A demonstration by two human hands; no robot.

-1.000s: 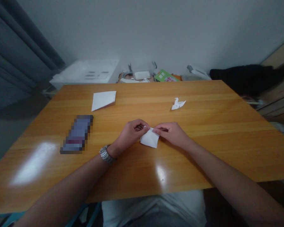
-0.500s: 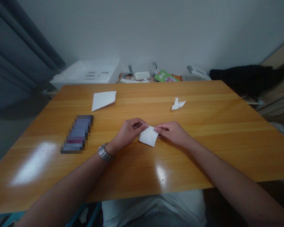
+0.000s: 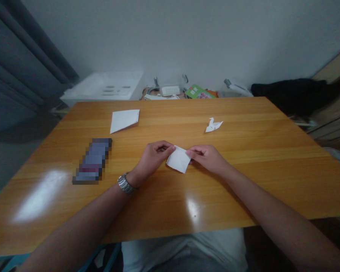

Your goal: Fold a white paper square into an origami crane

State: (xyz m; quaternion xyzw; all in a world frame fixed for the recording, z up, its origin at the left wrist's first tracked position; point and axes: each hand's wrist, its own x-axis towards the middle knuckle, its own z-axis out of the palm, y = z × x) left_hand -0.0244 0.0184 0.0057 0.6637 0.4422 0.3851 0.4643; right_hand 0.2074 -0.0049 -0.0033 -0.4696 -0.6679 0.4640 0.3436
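Note:
A small white square of paper is held between my two hands, just above the table's middle. My left hand pinches its upper left edge between thumb and fingers; a metal watch circles that wrist. At the paper's right corner, my right hand grips with the thumb on top and fingertips hidden behind. Beyond the right hand a white folded paper bird stands on the table. Farther left lies a larger white sheet of paper.
The wooden table spans the view. A phone with a blurred-out screen lies at left. Behind the far edge are a white plastic tray, a green booklet and dark cloth. A grey curtain hangs at left.
The small paper has tilted and risen slightly, and more of its top edge shows between my thumbs. My hands have shifted only a little; everything else on the table stays in place.

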